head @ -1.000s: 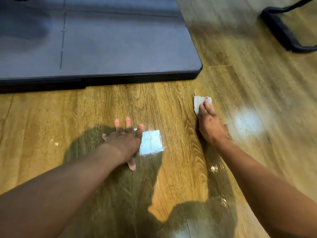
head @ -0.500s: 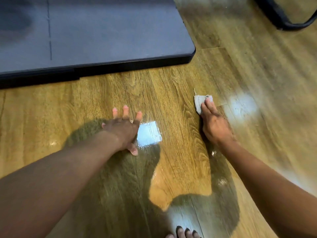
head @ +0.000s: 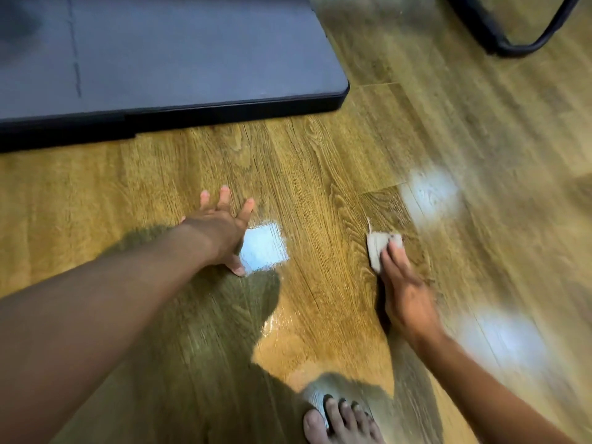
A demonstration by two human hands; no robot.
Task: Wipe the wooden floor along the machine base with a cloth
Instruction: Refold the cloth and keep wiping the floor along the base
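**Cloth pinned flat to the floor under the right fingers**

Head view: the small pale cloth [head: 378,251] lies on the wooden floor [head: 320,174], well short of the dark machine base [head: 192,59]. The right hand [head: 407,296] presses it down with straight fingers, its far edge showing past the fingertips. The left hand [head: 221,232] is apart from the cloth, splayed flat on the boards nearer the base. A bare foot [head: 339,424] shows at the bottom edge. A black tube frame [head: 499,43] stands at the top right. The right side of the view is blurred.
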